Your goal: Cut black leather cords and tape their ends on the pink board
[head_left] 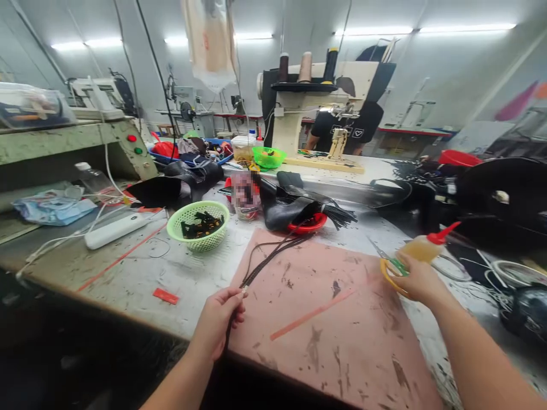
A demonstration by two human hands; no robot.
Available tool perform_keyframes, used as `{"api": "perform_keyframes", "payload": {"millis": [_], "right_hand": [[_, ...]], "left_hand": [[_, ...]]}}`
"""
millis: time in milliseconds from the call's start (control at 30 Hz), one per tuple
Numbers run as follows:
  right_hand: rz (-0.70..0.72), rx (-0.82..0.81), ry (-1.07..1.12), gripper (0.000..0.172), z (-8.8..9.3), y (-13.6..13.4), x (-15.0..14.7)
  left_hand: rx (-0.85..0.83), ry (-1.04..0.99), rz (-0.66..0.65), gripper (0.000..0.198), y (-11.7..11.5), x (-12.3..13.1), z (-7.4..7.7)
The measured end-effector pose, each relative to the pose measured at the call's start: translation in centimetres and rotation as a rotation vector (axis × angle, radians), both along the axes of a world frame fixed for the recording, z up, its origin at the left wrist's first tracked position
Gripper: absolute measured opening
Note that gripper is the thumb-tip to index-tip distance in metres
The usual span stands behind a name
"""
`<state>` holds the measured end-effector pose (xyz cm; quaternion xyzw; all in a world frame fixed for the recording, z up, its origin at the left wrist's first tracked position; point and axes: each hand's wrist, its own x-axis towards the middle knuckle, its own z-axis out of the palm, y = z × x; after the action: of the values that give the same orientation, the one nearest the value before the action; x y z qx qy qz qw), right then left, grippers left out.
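Observation:
My left hand (222, 316) pinches a bundle of thin dark braided cords (273, 256) near the front edge of the pink mat. The cords run back to a red basket (314, 223), and their lower ends hang below my fingers. To the right, my right hand (421, 285) is closed at the yellow-and-green handles of a pair of scissors (387, 273), blades pointing away to the left. Directly beyond its knuckles is a tilted squeeze bottle (421, 249) with amber contents and a red nozzle; whether the hand touches it is unclear.
A pink mat (329, 296) covers the table's front. Behind it stand a pale green basket (199, 228) of small black pieces, black boots (282, 210) and a sewing machine (294, 125). White cords and dark items crowd the right. A person (367, 125) is behind the machine.

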<state>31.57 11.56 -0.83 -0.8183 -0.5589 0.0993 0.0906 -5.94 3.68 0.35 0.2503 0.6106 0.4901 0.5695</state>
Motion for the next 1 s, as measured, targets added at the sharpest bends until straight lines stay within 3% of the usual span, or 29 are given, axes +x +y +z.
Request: {"api": "perform_keyframes", "payload": {"millis": [67, 133, 267, 400, 767, 1000], "right_hand": [[0.066, 0.051, 0.132, 0.062, 0.7, -1.4, -2.2], [0.24, 0.032, 0.327, 0.056, 1.6, -3.1, -5.4], [0.639, -0.267, 0.564, 0.046, 3.4, -6.4, -12.4], [0.864, -0.361, 0.596, 0.045, 4.4, -7.8, -16.3], [0.93, -0.342, 0.705, 0.048, 2.7, -7.2, -18.3], [0.9, -0.352, 0.746, 0.038, 2.5, -7.1, -18.9]], "left_hand": [[0.018, 0.013, -0.004, 0.021, -0.1, -0.3, -0.1], [0.039, 0.014, -0.007, 0.021, 0.0, -0.4, -0.2], [0.075, -0.005, -0.013, 0.021, 0.2, -0.5, -0.4], [0.092, -0.026, -0.023, 0.021, 0.1, -0.6, -0.4], [0.105, -0.035, -0.049, 0.017, 0.2, -1.0, -0.6], [0.078, -0.034, -0.045, 0.017, 0.1, -1.3, -0.8]]}}
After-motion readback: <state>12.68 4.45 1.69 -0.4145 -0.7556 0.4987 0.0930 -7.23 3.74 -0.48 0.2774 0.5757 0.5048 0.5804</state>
